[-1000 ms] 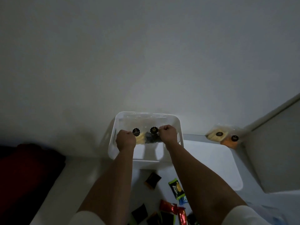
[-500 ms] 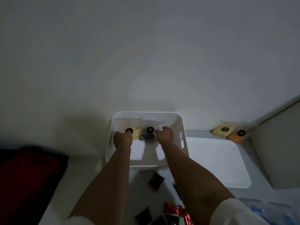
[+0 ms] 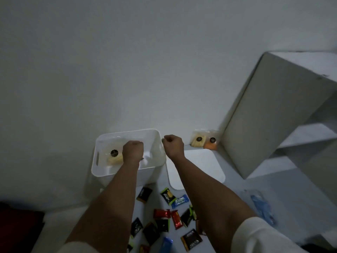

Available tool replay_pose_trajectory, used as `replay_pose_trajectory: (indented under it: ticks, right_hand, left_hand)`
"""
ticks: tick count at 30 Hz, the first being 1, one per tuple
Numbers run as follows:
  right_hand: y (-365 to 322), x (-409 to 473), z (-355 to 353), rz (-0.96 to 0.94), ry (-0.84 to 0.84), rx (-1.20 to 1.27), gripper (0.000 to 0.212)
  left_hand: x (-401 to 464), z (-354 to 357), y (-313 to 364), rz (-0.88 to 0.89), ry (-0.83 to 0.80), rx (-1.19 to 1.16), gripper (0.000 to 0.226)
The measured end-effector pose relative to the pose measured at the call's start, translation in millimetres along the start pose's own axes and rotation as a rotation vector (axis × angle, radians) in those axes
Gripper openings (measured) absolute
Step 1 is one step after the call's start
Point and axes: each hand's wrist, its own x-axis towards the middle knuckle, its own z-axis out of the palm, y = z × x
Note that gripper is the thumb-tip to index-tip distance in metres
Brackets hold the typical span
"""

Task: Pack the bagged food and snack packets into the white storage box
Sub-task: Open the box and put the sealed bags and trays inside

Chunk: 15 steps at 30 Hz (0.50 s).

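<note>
Both fists curled: left hand (image 3: 132,150) inside the white storage box (image 3: 127,170), whose long axis runs left-right; right hand (image 3: 173,145) beside it, apparently holding nothing.

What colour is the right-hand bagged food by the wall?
Orange, with a dark round sticker; head view.

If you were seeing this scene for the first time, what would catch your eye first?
Two bare forearms reach to the white storage box by the wall; the left hand is inside it beside a bagged yellow food. Bright snack packets are scattered nearer the person, and two more bagged foods sit at the wall.
</note>
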Motion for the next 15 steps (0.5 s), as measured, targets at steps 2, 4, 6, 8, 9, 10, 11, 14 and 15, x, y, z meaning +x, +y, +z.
replay_pose_trajectory:
  ticks: [2,4,6,8,9,10,11,14,15]
  right_hand:
    - [10,-9,-29,0.005,0.046,0.013,0.036]
    - [22,-14,-60,0.025,0.095,0.023,0.036]
    - [36,-15,-88,0.056,0.136,0.017,0.035]
    - [53,-10,-115,0.096,0.180,0.006,0.033]
    - [61,-6,-128,0.114,0.206,0.000,0.034]
    - [70,-1,-140,0.128,0.231,-0.007,0.034]
    - [79,4,-152,0.143,0.253,-0.005,0.034]
    - [101,24,-184,0.218,0.296,0.019,0.030]
    - [110,34,-193,0.242,0.307,0.023,0.030]
  left_hand:
    - [-20,21,3,0.013,-0.040,-0.048,0.015]
    - [-40,42,9,0.023,-0.077,-0.032,0.014]
    - [-57,64,15,0.042,-0.113,-0.030,0.014]
    - [-67,88,20,0.055,-0.156,-0.034,0.012]
    - [-69,101,22,0.062,-0.176,-0.020,0.012]
    - [-70,115,23,0.066,-0.199,-0.001,0.012]
    - [-69,130,23,0.067,-0.218,0.019,0.014]
    - [-63,174,25,0.057,-0.271,0.054,0.019]
    - [-58,189,24,0.046,-0.283,0.075,0.027]
